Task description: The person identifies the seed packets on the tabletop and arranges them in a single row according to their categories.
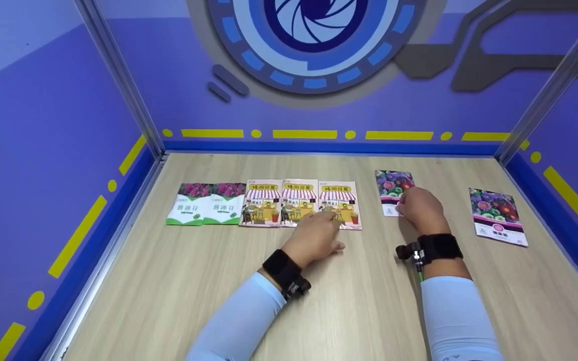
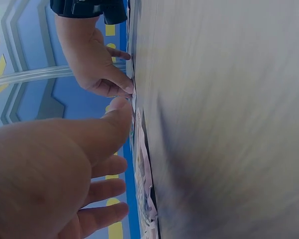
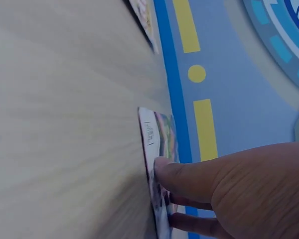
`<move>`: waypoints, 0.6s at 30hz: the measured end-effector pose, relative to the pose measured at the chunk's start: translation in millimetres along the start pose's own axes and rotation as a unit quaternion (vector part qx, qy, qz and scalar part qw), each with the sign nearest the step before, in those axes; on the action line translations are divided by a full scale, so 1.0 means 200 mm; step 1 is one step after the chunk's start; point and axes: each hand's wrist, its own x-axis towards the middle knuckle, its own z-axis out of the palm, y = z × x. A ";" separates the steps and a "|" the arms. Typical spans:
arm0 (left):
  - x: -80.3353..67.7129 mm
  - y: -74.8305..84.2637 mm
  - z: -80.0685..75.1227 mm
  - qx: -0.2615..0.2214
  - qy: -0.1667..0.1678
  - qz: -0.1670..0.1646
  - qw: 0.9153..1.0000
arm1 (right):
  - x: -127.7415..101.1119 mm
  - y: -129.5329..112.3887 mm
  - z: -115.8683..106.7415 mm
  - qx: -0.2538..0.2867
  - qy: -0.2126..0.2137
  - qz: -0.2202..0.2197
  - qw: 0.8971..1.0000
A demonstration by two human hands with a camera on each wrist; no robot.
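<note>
My right hand is at the lower right edge of a flower seed packet with a colourful bloom picture. In the right wrist view its thumb and fingers pinch this packet, which lies on or close to the tabletop. My left hand, fingers loosely extended, is over the near edges of the pink packets with a striped awning; contact cannot be made out. Those are a right one, a middle one and a left one, in a row.
Left of the pink packets lie two green-and-white packets, an outer one and an inner one. Another bloom-pictured packet lies slightly turned at the right. Blue-purple panels with metal posts bound the wooden table.
</note>
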 end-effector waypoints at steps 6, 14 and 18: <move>0.01 0.00 -0.01 -0.004 -0.013 -0.008 1.000 | -0.04 -0.04 -0.01 -0.005 -0.030 -0.018 0.999; 0.02 0.01 0.00 -0.014 -0.018 -0.012 1.000 | -0.08 -0.11 -0.01 -0.003 -0.046 -0.025 0.999; 0.02 0.01 0.01 -0.019 -0.017 -0.003 1.000 | -0.09 -0.14 -0.01 -0.010 -0.045 -0.043 0.998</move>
